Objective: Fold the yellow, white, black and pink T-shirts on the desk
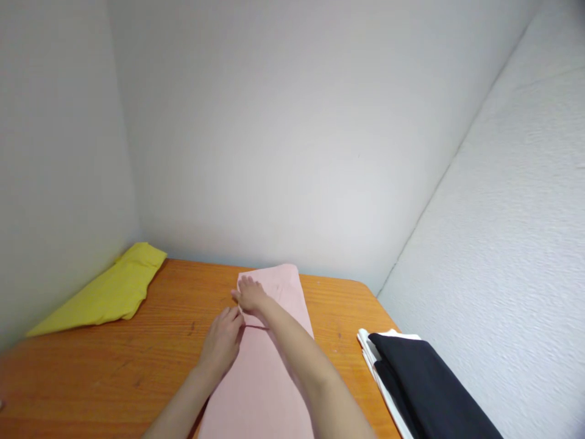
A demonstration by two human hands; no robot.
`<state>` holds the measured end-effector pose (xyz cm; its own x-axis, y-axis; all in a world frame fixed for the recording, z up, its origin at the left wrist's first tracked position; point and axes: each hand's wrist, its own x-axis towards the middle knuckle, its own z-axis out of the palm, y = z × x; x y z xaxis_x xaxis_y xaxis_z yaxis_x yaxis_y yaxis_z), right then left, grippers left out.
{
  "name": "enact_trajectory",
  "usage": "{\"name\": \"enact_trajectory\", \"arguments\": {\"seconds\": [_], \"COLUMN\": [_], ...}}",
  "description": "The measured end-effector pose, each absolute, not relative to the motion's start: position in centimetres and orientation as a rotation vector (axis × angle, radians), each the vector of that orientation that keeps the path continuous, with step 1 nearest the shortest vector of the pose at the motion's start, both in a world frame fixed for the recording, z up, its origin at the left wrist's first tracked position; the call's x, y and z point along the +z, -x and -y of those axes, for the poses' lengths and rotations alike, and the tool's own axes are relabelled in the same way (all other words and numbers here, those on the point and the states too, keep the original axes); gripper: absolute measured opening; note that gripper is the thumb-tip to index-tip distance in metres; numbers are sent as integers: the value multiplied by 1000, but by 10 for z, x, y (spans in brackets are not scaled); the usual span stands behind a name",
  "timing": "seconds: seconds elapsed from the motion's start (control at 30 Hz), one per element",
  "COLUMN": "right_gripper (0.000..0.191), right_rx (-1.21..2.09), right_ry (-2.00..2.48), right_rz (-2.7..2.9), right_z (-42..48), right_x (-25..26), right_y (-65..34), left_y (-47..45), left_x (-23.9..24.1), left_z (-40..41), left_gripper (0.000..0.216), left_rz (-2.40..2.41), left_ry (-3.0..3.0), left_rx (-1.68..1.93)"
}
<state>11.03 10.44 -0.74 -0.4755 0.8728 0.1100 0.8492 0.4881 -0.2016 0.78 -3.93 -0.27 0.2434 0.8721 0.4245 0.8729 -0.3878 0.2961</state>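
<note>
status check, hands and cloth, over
Right hand flat on pink cloth, far end. Left hand at its left edge, grip unclear. Yellow cloth left, black cloth right, both apart.

yellow cloth (107, 291) on wooden table (114, 366), black cloth (425, 384) over white cloth (381, 381)

Table (155, 360): pink cloth (260, 381), yellow cloth (109, 292), stack (425, 378)

Perhaps a home: folded clothes (269, 378), wooden table (114, 366)
</note>
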Motion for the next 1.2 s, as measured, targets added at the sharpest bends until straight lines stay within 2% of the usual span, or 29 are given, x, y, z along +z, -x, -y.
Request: {"name": "enact_trajectory", "arguments": {"seconds": [0.1, 0.33, 0.53, 0.7, 0.9, 1.07, 1.2], "right_gripper": [66, 64, 63, 67, 75, 70, 73], "right_rx": [232, 225, 194, 185, 235, 167, 126], "right_ry": [1462, 1404, 1427, 1525, 1743, 1861, 1748], "right_rz": [2543, 2394, 2275, 2240, 2308, 2347, 2462], "right_z": [-100, -102, -93, -64, -11, 35, 85], "right_x": [-20, -25, -15, -17, -22, 0, 14], "right_y": [-99, -97, -100, -124, -224, -289, -296], "left_y": [-8, -20, -27, -25, -26, -23, -16], "left_x": [2, -8, -32, -27, -28, -18, 0], "left_z": [43, 53, 52, 52, 50, 56, 79], "left_gripper": [31, 40, 67, 67, 67, 62, 56], "left_rz": [1740, 1766, 1896, 1910, 1924, 1877, 1691], "left_ry": [2453, 2401, 2375, 2363, 2385, 2434, 2513], "left_rx": [-773, -634, -353, -305, -335, -440, -546]}}
